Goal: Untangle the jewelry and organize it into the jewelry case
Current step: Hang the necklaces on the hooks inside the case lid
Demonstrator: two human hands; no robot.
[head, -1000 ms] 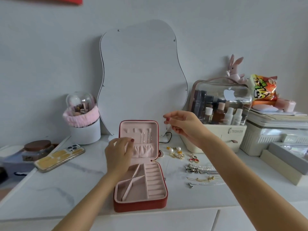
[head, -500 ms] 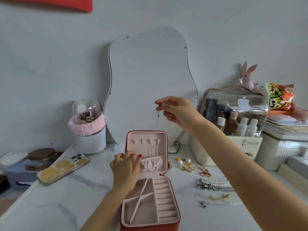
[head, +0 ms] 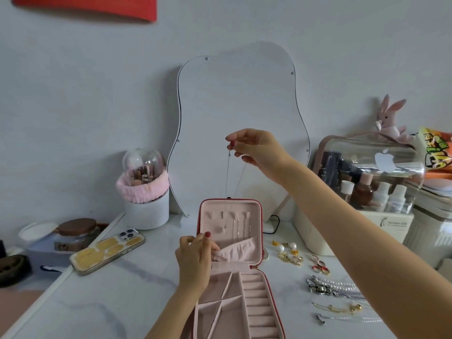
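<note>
Necklace [head: 228, 182], thin silver chain, hangs at frame centre from the right hand [head: 259, 150], thumb and forefinger pinching its top. Both strands drop straight and apart; a small pendant at the bottom dangles in front of the upright lid of the jewelry case [head: 230, 243], close to the hooks there. Chain looks free of knots.

Left hand [head: 195, 260], lower centre, pinches the edge of the elastic lid pocket [head: 238, 248] and pulls it outward, fingers curled on the fabric.

Step in hand, by judgement: stowing one untangled necklace in the lid. Other chains already hang on the hooks to the right of the pendant.

Next move likely calls for lowering the chain so its upper part catches on a free hook and its tail slips into the opened pocket, kept clear of the neighbouring chains.

Remaining jewelry lies on the marble tabletop [head: 122, 302], right of the case: pearl earrings [head: 286, 250], pearl and silver chains [head: 330, 289], gold chain [head: 340, 308]. Task appears well short of finished.
</note>
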